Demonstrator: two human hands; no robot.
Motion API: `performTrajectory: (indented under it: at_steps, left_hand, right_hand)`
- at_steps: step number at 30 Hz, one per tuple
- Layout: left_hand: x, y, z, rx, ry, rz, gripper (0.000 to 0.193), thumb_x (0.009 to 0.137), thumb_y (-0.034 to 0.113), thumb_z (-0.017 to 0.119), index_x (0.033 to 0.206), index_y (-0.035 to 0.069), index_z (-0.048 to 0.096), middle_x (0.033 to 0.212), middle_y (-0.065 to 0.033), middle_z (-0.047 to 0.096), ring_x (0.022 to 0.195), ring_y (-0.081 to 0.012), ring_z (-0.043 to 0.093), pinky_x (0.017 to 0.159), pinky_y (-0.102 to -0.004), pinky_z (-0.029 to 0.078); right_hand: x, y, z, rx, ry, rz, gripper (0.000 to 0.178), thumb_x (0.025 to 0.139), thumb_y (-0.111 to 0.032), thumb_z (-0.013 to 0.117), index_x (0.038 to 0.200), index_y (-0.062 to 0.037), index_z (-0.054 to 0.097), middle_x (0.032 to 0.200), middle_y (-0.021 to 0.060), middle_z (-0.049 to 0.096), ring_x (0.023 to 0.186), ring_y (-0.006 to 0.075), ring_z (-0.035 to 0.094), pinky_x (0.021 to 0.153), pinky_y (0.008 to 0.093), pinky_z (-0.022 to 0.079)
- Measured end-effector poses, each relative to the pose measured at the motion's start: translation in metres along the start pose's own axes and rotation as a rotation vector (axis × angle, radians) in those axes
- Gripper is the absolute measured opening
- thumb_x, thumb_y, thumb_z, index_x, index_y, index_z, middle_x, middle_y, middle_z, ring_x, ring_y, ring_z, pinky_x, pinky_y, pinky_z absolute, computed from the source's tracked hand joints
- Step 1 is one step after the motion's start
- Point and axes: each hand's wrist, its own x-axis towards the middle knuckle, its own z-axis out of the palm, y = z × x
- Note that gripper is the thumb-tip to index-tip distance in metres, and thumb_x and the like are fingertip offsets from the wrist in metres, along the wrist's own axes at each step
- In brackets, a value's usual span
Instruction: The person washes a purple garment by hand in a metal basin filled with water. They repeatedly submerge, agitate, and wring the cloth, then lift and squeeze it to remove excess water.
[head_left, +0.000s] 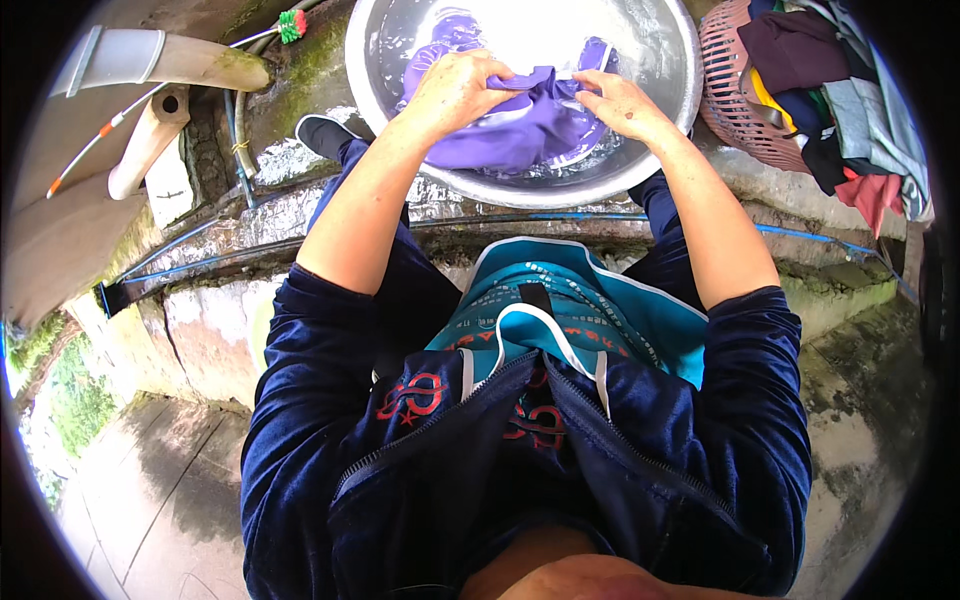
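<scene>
Both my hands are over a large round metal basin [480,190] of water. Between them stretches a wet purple garment [520,135], its lower part lying in the water and some of it spread toward the far left of the basin. My left hand [455,92] is closed on the garment's upper edge, thumb and fingers pinching the cloth. Opposite it, my right hand [622,103] pinches the same edge on the right, with the fingers bent around the fabric. Bright glare hides the far part of the water.
To the right stands a pink slatted basket [745,95] heaped with clothes [795,50]. Wide pipes [170,62] and a brush with red and green bristles [292,26] are at the left. A blue hose [780,232] runs along the ledge below the basin.
</scene>
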Motion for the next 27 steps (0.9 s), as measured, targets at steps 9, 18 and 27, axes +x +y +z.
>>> performTrajectory:
  at_steps: [9, 18, 27]
  left_hand:
    - [0.006, 0.033, -0.011, -0.293, 0.199, 0.124, 0.017, 0.076, 0.013, 0.078, 0.090, 0.004, 0.072, 0.080, -0.0084, 0.068, 0.070, -0.0205, 0.067, 0.062, -0.0289, 0.052]
    - [0.002, 0.039, -0.013, -0.409, 0.299, 0.118, 0.015, 0.076, 0.006, 0.077, 0.089, 0.004, 0.073, 0.077, -0.0070, 0.068, 0.070, -0.0157, 0.066, 0.063, -0.0262, 0.051]
    - [0.003, 0.033, -0.018, -0.517, 0.140, 0.098, 0.016, 0.078, 0.010, 0.076, 0.092, 0.003, 0.073, 0.078, -0.0063, 0.067, 0.068, -0.0136, 0.062, 0.061, -0.0259, 0.047]
  right_hand:
    - [0.013, -0.010, 0.017, -0.343, -0.051, 0.095, 0.072, 0.078, -0.053, 0.064, 0.131, -0.0049, 0.051, 0.114, 0.0217, 0.064, 0.106, 0.0345, 0.061, 0.091, 0.0429, 0.049]
    - [0.018, -0.015, 0.039, -0.301, 0.053, 0.134, 0.047, 0.088, -0.042, 0.052, 0.113, -0.0026, 0.060, 0.098, 0.0226, 0.067, 0.096, 0.0370, 0.064, 0.083, 0.0463, 0.051]
    - [0.042, 0.027, 0.029, 0.307, 0.458, 0.182, 0.030, 0.096, -0.020, 0.046, 0.120, -0.0085, 0.059, 0.105, 0.0137, 0.067, 0.100, 0.0247, 0.063, 0.083, 0.0382, 0.049]
